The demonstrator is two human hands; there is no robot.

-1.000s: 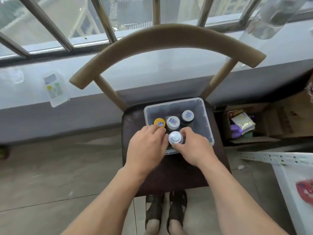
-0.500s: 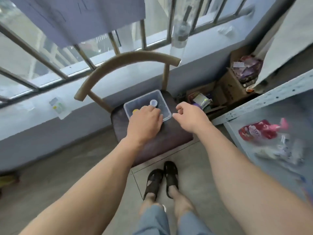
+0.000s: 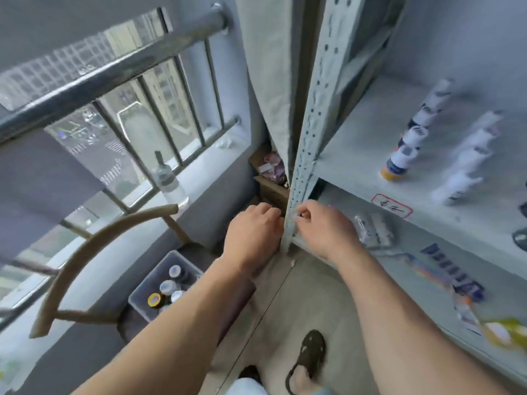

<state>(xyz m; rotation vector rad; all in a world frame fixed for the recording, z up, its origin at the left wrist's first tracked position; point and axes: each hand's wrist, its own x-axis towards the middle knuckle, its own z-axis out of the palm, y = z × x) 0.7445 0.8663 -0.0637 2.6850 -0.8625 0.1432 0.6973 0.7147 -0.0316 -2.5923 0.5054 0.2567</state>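
My left hand and my right hand are raised side by side at the perforated metal upright of a shelf rack. Each shows its back to the camera, fingers loosely curled, and I see nothing in either. My right hand's fingertips are close to the upright; whether they touch it I cannot tell. Down to the left, a clear plastic box with several small capped bottles sits on a dark chair seat, partly hidden by my left forearm.
The chair's curved backrest faces a barred window with a glass bottle on the sill. The rack's upper shelf holds rows of white bottles; the lower one holds packets. A cardboard box stands in the corner.
Both hands left the plastic box and rose to the right, up to the shelf upright. The view swung from the chair toward the rack. The bottles stayed in the box.
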